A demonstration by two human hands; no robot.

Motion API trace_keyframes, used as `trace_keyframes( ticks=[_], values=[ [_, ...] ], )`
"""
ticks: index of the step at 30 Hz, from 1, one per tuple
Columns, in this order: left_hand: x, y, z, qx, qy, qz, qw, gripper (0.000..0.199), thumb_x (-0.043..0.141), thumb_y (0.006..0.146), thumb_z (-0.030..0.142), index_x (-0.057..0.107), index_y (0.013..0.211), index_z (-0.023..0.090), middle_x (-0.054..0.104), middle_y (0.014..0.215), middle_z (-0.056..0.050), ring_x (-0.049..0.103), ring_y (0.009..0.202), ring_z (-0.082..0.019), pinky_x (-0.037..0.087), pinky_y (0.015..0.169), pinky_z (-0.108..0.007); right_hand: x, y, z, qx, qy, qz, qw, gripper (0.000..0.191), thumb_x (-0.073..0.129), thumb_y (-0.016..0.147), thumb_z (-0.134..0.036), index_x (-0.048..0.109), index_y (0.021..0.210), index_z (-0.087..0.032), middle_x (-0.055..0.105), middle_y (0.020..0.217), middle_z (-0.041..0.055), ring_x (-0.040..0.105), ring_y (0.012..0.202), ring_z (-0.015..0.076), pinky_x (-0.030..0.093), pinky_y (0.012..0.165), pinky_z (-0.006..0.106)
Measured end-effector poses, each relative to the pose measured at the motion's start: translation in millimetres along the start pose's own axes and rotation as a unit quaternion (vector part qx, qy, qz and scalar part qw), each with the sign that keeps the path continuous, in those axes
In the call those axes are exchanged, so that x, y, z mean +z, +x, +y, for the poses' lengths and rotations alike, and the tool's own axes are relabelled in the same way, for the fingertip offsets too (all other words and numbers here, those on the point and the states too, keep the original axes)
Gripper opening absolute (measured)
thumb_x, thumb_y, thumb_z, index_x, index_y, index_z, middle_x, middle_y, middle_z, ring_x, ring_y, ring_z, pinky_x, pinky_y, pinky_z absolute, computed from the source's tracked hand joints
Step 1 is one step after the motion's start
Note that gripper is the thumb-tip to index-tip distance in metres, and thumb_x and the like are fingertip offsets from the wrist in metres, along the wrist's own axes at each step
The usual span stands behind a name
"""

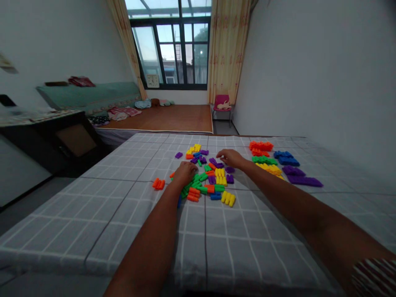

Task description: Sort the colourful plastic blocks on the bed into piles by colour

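A loose pile of small plastic building blocks in green, orange, yellow, purple and blue lies mid-table. My left hand [185,172] is over the left side of the pile, beside the green blocks [198,180]. Its fingers curl downward, and what lies under them is hidden. To the right, my right hand [230,157] hovers just above the pile's upper right edge, nearest some purple blocks [219,165]. Its thumb and fingers are slightly apart, with nothing visible between them. Yellow blocks [220,176] and an orange block [193,194] sit nearer to me.
Blocks grouped by colour stand at the right: orange [260,146], green [264,159], yellow [269,169], blue [286,158] and purple [301,177]. A grey checked cloth [123,231] covers the table. Beyond it are a bed [179,117] and a pink chair [221,100].
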State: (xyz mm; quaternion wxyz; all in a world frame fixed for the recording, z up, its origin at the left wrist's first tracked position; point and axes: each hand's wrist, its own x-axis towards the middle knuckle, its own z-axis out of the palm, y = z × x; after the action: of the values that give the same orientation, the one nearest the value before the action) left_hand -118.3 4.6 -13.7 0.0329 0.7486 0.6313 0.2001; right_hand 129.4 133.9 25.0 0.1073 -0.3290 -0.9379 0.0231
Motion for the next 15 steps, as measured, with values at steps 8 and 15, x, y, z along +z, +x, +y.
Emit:
trace_keyframes(
  ticks=[8,15],
  values=[
    [2.5,2,-11,-0.070,-0.102,0.053,0.991,0.034,0.047,0.085,0.019,0.071,0.109,0.018,0.071,0.113,-0.006,0.064,0.104,-0.019,0.047,0.095,-0.029,2,28,-16,-0.114,-0.088,-0.044,0.989,0.031,0.061,0.078,-0.009,0.069,0.105,-0.021,0.070,0.107,0.0095,0.057,0.104,0.0257,0.044,0.078,0.031],
    [-17.8,5,-8,-0.053,-0.141,0.138,0.979,0.035,0.043,0.081,0.016,0.071,0.102,0.020,0.071,0.112,-0.004,0.063,0.108,-0.019,0.046,0.101,-0.034,-31,-53,15,-0.006,0.045,0.127,0.991,0.032,0.061,0.081,-0.021,0.064,0.113,-0.015,0.067,0.105,0.0103,0.061,0.089,0.0185,0.047,0.080,0.029]
  ],
)
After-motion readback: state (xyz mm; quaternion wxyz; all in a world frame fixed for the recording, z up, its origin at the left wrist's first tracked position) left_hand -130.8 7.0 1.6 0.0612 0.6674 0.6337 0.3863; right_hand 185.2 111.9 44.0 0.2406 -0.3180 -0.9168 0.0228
